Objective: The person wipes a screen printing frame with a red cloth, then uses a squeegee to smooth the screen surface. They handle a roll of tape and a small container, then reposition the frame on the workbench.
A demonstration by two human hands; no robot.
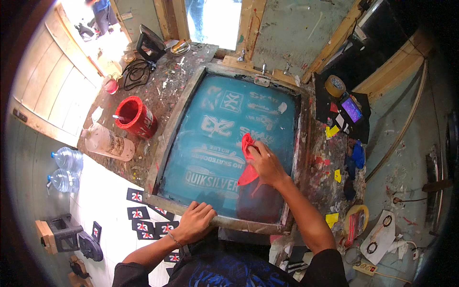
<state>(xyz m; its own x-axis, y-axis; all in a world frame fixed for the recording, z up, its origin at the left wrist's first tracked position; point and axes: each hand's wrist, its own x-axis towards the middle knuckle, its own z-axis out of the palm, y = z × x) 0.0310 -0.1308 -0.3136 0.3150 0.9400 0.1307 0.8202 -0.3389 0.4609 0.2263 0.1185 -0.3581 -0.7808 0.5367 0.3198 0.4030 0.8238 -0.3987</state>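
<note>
Hands apart: right hand point(267, 165) pinches a red cloth point(247, 176), long axis near-to-far, lower corner pointing toward the wearer; left hand point(193, 222) grips the framed screen's point(222, 143) near edge.

Matt cloth point(247, 175), rough wooden frame point(177, 131)

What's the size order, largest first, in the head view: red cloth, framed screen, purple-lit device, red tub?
1. Framed screen
2. Red tub
3. Red cloth, judged by its visible part; the right hand covers some
4. Purple-lit device
</note>
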